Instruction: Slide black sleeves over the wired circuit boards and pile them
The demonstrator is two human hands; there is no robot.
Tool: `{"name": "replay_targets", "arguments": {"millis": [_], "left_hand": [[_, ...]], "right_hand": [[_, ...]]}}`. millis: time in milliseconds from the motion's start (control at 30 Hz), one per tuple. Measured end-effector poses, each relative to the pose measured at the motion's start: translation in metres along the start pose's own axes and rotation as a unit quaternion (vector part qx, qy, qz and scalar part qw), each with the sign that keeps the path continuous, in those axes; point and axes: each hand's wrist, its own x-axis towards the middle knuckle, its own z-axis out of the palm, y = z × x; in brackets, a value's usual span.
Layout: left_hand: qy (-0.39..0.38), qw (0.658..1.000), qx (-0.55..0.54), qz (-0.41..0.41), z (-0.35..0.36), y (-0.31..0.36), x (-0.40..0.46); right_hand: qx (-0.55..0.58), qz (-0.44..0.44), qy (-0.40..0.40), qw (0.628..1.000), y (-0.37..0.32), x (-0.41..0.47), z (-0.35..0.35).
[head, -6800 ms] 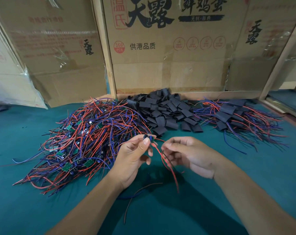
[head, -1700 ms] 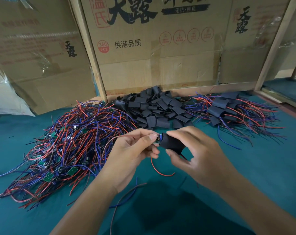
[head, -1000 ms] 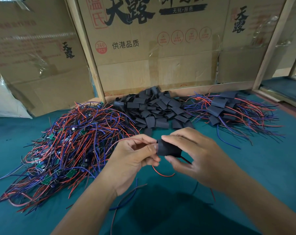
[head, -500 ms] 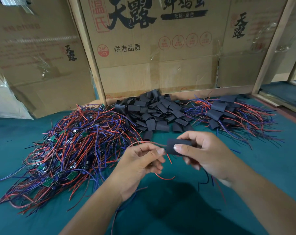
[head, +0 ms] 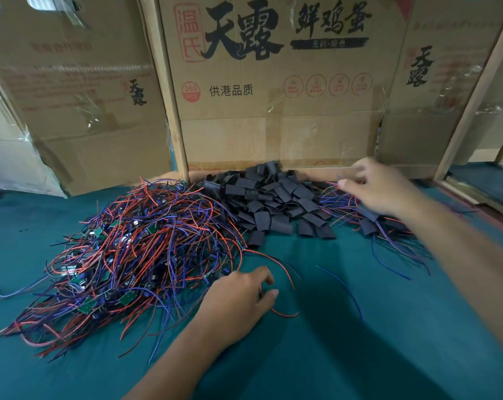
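Observation:
A tangle of red and blue wired circuit boards (head: 135, 255) with small green boards lies at the left on the teal table. Loose black sleeves (head: 273, 203) are heaped at the back centre. Boards with sleeves on them (head: 371, 223) are piled at the right. My left hand (head: 241, 298) rests at the tangle's right edge, thumb and forefinger curled around a loop of red wire (head: 285, 314). My right hand (head: 383, 189), blurred, hovers over the sleeved pile with fingers relaxed and nothing in it.
Cardboard boxes (head: 273, 111) and wooden posts (head: 169, 111) wall off the back of the teal table (head: 331, 356). A stray blue wire (head: 342, 287) lies between my hands. A wooden frame (head: 475, 194) edges the table at the far right.
My right hand carried the sleeved board away to the right pile and let it go. My left hand dropped to the table at the tangle's edge.

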Motion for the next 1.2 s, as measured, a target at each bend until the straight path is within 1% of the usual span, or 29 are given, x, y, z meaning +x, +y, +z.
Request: {"name": "replay_targets", "arguments": {"millis": [100, 200, 300, 333, 433, 467, 500, 600, 633, 667, 700, 767, 867, 967, 1033, 1200], "left_hand": [[0.006, 0.998, 0.061, 0.003, 0.005, 0.000, 0.001], [0.021, 0.997, 0.073, 0.013, 0.007, -0.008, 0.000], [0.028, 0.995, 0.093, 0.016, 0.006, -0.017, -0.001], [0.027, 0.995, 0.100, 0.017, 0.007, -0.019, -0.001], [0.023, 0.994, 0.100, 0.032, 0.005, -0.020, -0.001], [0.022, 0.995, 0.094, 0.040, 0.004, -0.019, -0.001], [0.023, 0.995, 0.086, 0.047, 0.003, -0.017, -0.002], [0.019, 0.994, 0.059, 0.087, 0.002, -0.009, -0.006], [0.006, 0.992, 0.056, 0.111, 0.004, -0.003, -0.008], [-0.010, 0.989, 0.058, 0.138, 0.006, 0.003, -0.010], [-0.023, 0.985, 0.061, 0.159, 0.007, 0.008, -0.011], [-0.043, 0.981, 0.065, 0.179, 0.009, 0.015, -0.012], [-0.050, 0.979, 0.061, 0.188, 0.008, 0.014, -0.012], [-0.063, 0.978, 0.062, 0.187, 0.009, 0.014, -0.011], [-0.059, 0.978, 0.058, 0.189, 0.009, 0.014, -0.011], [-0.058, 0.979, 0.037, 0.193, 0.008, 0.012, -0.011]], "right_hand": [[0.075, -0.128, -0.076, 0.986, -0.058, -0.027, 0.043], [0.065, -0.188, -0.126, 0.972, -0.101, -0.041, 0.090], [0.017, -0.206, -0.146, 0.967, -0.123, -0.049, 0.124], [0.012, -0.207, -0.138, 0.968, -0.128, -0.050, 0.130], [0.028, -0.219, -0.075, 0.972, -0.145, -0.053, 0.134], [0.030, -0.226, -0.074, 0.971, -0.151, -0.055, 0.133], [0.030, -0.231, -0.095, 0.968, -0.156, -0.057, 0.132], [0.027, -0.222, -0.208, 0.952, -0.163, -0.065, 0.130], [0.025, -0.219, -0.221, 0.950, -0.162, -0.068, 0.128], [0.018, -0.220, -0.213, 0.952, -0.161, -0.071, 0.127], [0.007, -0.226, -0.188, 0.956, -0.160, -0.074, 0.126], [-0.030, -0.240, -0.142, 0.960, -0.159, -0.081, 0.127], [-0.087, -0.269, -0.165, 0.945, -0.160, -0.087, 0.136], [-0.135, -0.306, -0.162, 0.928, -0.162, -0.087, 0.141], [-0.139, -0.323, -0.166, 0.921, -0.163, -0.087, 0.141], [-0.116, -0.321, -0.168, 0.925, -0.161, -0.086, 0.146]]}}
